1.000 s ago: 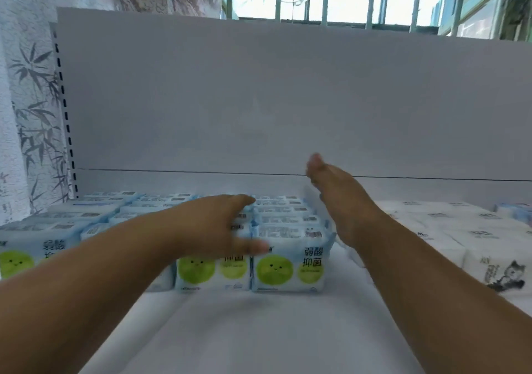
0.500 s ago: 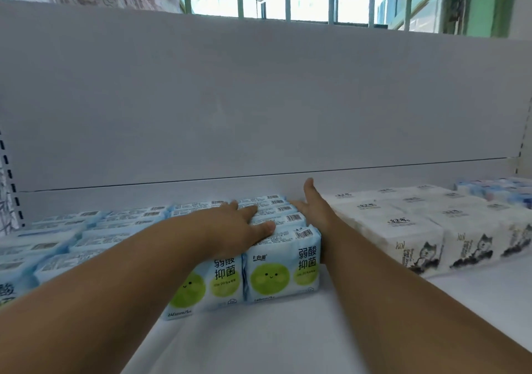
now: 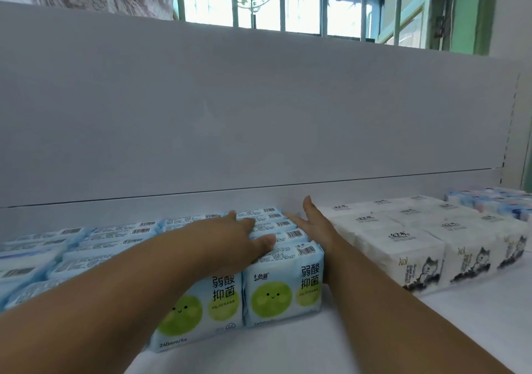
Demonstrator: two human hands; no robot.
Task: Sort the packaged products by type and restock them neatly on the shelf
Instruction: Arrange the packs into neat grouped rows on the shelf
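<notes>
Blue packs (image 3: 283,296) printed with green smiling faces fill the left half of the white shelf (image 3: 288,350), standing in rows that run back toward the rear panel (image 3: 259,114); we rest our left hand (image 3: 230,241) flat on top of the rightmost row, fingers straight and lying on the barcoded tops, thumb stretched toward the front pack; our right hand (image 3: 315,230) stands on edge with fingers straight and together, its palm against the right side of that same row, in the gap between the blue packs and the white cat-print packs (image 3: 414,247); those white packs sit just beside, on the right; farther right, at the shelf's end, we see a group of pale blue and pink packs (image 3: 501,204); barred windows (image 3: 302,5) show above the panel.
</notes>
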